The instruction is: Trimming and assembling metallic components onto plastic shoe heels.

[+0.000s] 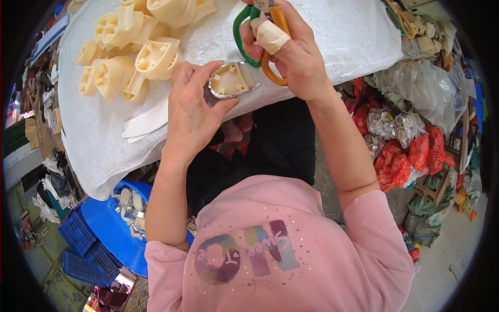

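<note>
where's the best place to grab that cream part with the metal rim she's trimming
Judging by its pose, take the cream part by its rounded end, coming from the person's left, as the left hand does now with thumb below and fingers over the top. That leaves the squared end, nearest the scissors in the right hand, clear of fingers.

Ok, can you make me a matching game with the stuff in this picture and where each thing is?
Things:
1. scissors
2. silver-edged cream piece
3. pile of cream pieces
4. blue tub

Places:
A. on the white cloth, beside the left hand
B. down low, under the table edge
C. in the right hand
D. between the left hand's fingers

Pairs: 1-C, 2-D, 3-A, 4-B
</note>
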A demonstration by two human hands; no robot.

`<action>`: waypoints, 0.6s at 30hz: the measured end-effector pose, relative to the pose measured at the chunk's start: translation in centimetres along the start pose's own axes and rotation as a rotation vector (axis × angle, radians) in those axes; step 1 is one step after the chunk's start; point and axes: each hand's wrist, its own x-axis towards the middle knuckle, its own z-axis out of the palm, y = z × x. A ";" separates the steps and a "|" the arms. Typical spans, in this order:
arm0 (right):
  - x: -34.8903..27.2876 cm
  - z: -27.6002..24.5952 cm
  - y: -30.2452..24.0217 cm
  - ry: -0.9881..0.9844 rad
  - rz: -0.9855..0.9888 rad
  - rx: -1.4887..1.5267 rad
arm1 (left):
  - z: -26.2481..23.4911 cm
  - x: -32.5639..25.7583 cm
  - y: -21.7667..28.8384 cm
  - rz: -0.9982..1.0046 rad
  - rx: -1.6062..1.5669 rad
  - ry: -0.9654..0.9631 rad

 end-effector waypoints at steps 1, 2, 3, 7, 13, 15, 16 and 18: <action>0.0 -0.2 -0.3 -0.005 0.094 0.073 | 0.0 0.0 -0.1 0.000 0.001 0.004; 0.0 -0.4 -0.7 -0.010 0.189 0.146 | 0.1 0.0 -0.3 0.006 0.016 0.000; -0.3 -0.4 -1.1 -0.013 0.189 0.145 | 0.1 0.0 -0.4 0.011 0.029 -0.006; -0.9 -0.2 -2.1 0.033 0.079 0.150 | 0.2 0.0 -0.1 0.029 0.009 -0.006; -2.8 1.4 -5.0 0.058 0.035 0.143 | 0.2 -0.2 -0.5 0.031 0.022 0.009; -4.0 1.3 -3.2 0.072 0.081 0.010 | 0.1 -0.1 -0.4 0.045 0.019 0.019; -4.4 1.3 -2.7 0.086 0.124 -0.119 | 0.2 0.0 -0.3 0.046 0.014 0.019; -4.6 1.3 -2.6 0.169 0.133 -0.011 | 0.1 0.0 -0.3 0.055 0.010 0.015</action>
